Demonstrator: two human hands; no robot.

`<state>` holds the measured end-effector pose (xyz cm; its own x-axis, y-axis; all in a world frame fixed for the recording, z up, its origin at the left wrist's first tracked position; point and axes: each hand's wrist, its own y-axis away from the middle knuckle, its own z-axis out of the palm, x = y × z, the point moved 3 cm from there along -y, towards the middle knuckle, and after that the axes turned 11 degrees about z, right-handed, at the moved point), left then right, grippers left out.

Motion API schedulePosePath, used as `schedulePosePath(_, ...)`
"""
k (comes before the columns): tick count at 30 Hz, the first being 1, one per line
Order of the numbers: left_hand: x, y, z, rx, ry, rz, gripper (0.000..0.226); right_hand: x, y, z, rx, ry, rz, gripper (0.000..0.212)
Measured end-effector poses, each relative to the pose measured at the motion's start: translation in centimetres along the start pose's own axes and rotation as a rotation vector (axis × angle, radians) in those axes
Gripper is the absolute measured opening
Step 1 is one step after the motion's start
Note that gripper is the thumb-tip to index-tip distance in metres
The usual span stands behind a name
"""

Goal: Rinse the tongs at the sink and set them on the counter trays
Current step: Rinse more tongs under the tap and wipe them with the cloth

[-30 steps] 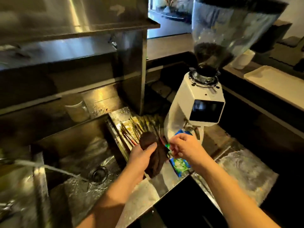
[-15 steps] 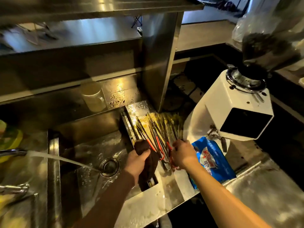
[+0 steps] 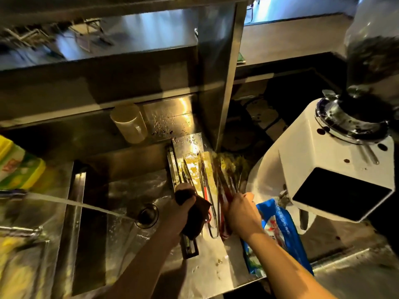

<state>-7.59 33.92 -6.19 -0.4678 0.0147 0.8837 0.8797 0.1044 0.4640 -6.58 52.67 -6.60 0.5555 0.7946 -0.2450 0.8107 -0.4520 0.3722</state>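
The left hand (image 3: 180, 209) is at the right rim of the sink (image 3: 121, 190), its fingers wrapped tight around a dark brown cloth (image 3: 194, 212) that bunches above the knuckles and hangs below the palm. Just right of it, the right hand (image 3: 239, 212) reaches into a spread of metal tongs (image 3: 205, 182) lying on the wet steel desk (image 3: 211, 262) beside the basin. Its fingers are curled narrow around the near ends of a few of them — a reddish pair (image 3: 224, 197) runs up from under the hand — though exactly how many it grips cannot be told. The other tongs lie fanned out toward the far side, tips pointing away, some with red or orange handles, over a yellowish patch of the surface.

At the left, a faucet (image 3: 13, 194) throws a slanting stream of water (image 3: 86, 205) across the basin to land by the round drain (image 3: 148, 214). A yellow and green package (image 3: 19, 167) sits at the far left edge, blurred. A pale cup (image 3: 129, 124) stands on the ledge behind the sink, under a steel shelf (image 3: 108, 61).

To the right of the right forearm lies a blue printed bag (image 3: 280, 231), partly covered by the wrist. Beyond it, at the right, stands a white coffee grinder (image 3: 319, 165) with a dark panel facing near and a clear hopper (image 3: 375, 59) of dark beans on top.
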Motion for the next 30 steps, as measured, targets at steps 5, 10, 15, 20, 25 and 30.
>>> schedulePosePath(5,1.4,0.7,-1.5,-0.054,0.187,0.052,0.026,0.0,1.0,-3.1,0.027,0.070,-0.073,0.031)
schedulePosePath(10,1.3,0.8,-6.5,0.014,0.234,0.131,0.045,-2.5,4.4,-5.3,-0.051,0.017,-0.051,0.043)
schedulePosePath(15,0.3,1.3,-14.0,0.178,0.343,0.080,0.036,-8.6,8.6,-4.3,-0.336,-0.281,-0.193,0.035)
schedulePosePath(20,0.3,0.9,-20.8,0.189,0.662,0.154,0.035,-15.0,13.1,-0.9,-0.809,-0.550,-0.143,0.022)
schedulePosePath(25,-0.6,-0.3,-26.6,0.212,0.713,0.105,0.031,-19.8,16.1,3.3,-0.921,-0.547,-0.076,0.017)
schedulePosePath(30,-1.4,-2.5,-29.3,0.342,0.739,-0.055,0.034,-23.4,17.7,5.6,-0.948,-0.515,-0.112,0.024)
